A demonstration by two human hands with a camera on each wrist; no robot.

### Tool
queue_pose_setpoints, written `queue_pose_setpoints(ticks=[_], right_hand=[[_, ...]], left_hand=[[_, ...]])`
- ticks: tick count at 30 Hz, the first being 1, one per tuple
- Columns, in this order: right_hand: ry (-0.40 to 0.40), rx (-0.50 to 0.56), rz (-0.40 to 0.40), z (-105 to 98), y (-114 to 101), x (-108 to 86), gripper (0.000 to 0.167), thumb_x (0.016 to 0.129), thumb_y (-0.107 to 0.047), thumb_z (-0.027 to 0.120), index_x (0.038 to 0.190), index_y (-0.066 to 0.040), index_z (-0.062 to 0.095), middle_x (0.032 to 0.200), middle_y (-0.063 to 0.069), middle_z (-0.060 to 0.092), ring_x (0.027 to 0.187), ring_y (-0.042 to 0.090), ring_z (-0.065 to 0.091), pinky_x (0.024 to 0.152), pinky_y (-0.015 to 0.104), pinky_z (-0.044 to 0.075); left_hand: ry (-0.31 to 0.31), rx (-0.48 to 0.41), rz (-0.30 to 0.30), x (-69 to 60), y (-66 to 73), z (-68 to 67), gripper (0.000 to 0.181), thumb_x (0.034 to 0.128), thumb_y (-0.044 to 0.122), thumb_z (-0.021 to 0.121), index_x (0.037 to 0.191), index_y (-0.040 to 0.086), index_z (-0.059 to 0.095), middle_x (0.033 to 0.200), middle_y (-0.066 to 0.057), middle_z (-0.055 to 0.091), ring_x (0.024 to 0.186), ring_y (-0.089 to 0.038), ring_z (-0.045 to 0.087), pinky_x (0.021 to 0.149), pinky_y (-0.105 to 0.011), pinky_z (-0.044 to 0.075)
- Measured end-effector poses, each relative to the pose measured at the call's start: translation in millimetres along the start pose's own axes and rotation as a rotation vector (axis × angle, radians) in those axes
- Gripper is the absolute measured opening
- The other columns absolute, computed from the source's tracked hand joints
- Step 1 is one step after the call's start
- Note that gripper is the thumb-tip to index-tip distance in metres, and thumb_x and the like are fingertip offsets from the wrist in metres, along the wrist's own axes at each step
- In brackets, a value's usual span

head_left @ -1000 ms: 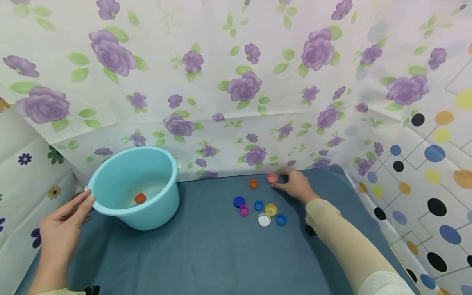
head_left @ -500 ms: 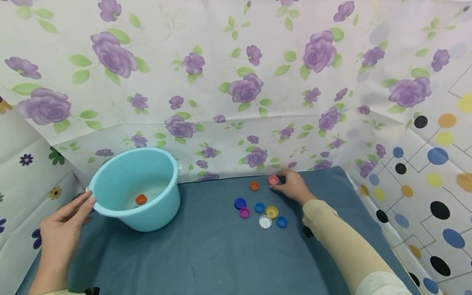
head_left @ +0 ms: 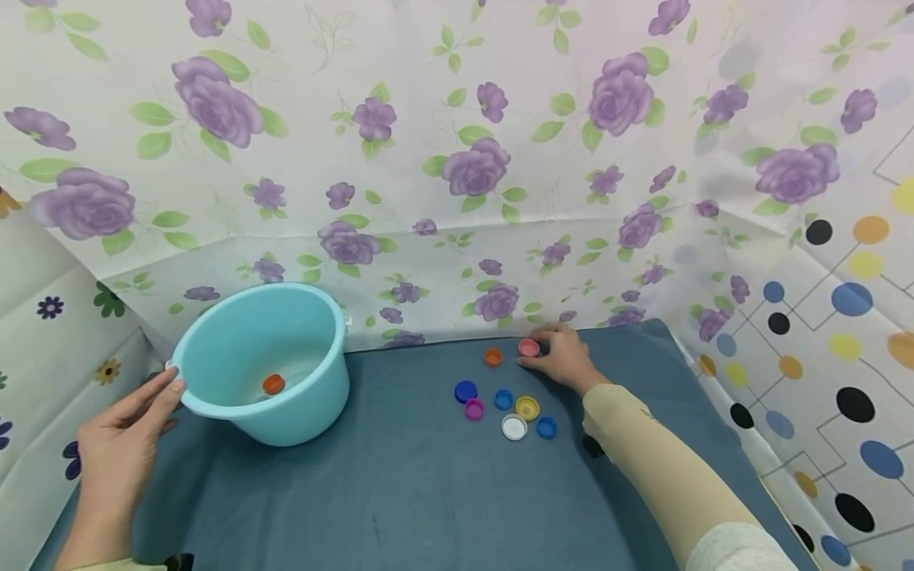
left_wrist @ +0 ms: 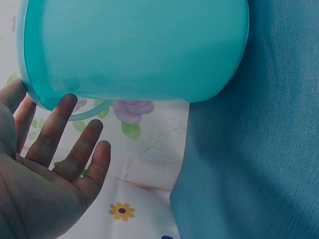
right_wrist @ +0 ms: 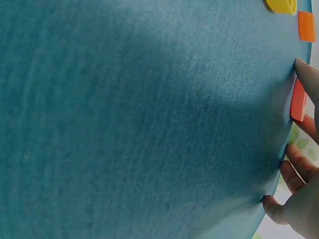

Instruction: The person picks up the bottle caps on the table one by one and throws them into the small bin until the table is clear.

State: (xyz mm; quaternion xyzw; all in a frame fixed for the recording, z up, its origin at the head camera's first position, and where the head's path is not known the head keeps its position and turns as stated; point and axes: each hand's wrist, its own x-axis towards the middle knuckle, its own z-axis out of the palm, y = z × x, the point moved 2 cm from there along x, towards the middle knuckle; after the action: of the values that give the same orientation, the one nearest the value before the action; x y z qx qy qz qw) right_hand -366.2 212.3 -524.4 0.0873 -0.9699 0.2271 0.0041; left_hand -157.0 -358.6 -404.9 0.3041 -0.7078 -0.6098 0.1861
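Starting at the left: the left hand [head_left: 117, 448] has thumb and finger pinched on the rim of the light blue bucket [head_left: 307, 412], other fingers loose. Inside, down at the bottom, there's one orange-red cap [head_left: 273, 385], and that's the only one I can spot in there.

Moving right across the table [head_left: 400, 484], it's all caps outside the bucket: dark blue cap [head_left: 466, 392] with the magenta cap [head_left: 474, 409] right by it, orange cap [head_left: 493, 357] further back, then a little bunch with the blue cap [head_left: 503, 400], white cap [head_left: 514, 427], yellow cap [head_left: 528, 408] and other blue cap [head_left: 547, 427]. Last up, near the back edge, the pink cap [head_left: 528, 347] sits between thumb and finger of the right hand [head_left: 567, 363], looks pinched to me, and not lifted yet.

So by my count it's one cap in, eight out. I'd call that pretty early days tbh.
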Motion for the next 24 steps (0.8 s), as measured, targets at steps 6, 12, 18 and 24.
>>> queue_pose_setpoints(ticks=[6,12,18,24], right_hand=[[0.001,0.005,-0.001,0.6,0.3,-2.6,0.06,0.071,-0.061,0.071,0.117,-0.023,0.065,0.134,0.005,0.047,0.125,0.03,0.041,0.094,0.065,0.03],[-0.02,0.013,0.008,0.7,1.0,-5.6,0.059,0.075,-0.058,0.07,0.122,-0.023,0.063,0.134,0.005,0.046,0.125,0.031,0.04,0.096,0.063,0.031],[-0.034,0.023,0.009,-0.8,0.7,-8.5,0.057,0.076,-0.057,0.069,0.122,-0.023,0.063,0.137,0.006,0.044,0.127,0.032,0.039,0.098,0.064,0.03],[-0.051,0.039,0.01,-0.2,3.4,-9.3,0.055,0.076,-0.057,0.07,0.118,-0.023,0.065,0.138,0.009,0.044,0.129,0.034,0.038,0.1,0.064,0.031]], left_hand=[[-0.003,-0.001,-0.008,-0.1,-0.4,0.1,0.046,0.0757,0.033,0.077,0.119,0.023,0.066,0.112,0.021,0.064,0.075,0.01,0.062,0.055,-0.008,0.049],[-0.008,0.004,-0.007,-0.6,-0.9,0.6,0.048,0.0757,0.034,0.077,0.12,0.022,0.065,0.107,0.023,0.065,0.075,0.011,0.063,0.055,-0.008,0.049],[-0.015,-0.006,-0.019,-0.8,-0.7,0.5,0.048,0.075,0.034,0.077,0.12,0.023,0.065,0.109,0.023,0.065,0.075,0.011,0.062,0.055,-0.009,0.049],[-0.017,-0.001,-0.027,-1.0,-0.1,0.0,0.046,0.0755,0.034,0.077,0.119,0.025,0.066,0.113,0.022,0.063,0.076,0.01,0.061,0.055,-0.008,0.049]])
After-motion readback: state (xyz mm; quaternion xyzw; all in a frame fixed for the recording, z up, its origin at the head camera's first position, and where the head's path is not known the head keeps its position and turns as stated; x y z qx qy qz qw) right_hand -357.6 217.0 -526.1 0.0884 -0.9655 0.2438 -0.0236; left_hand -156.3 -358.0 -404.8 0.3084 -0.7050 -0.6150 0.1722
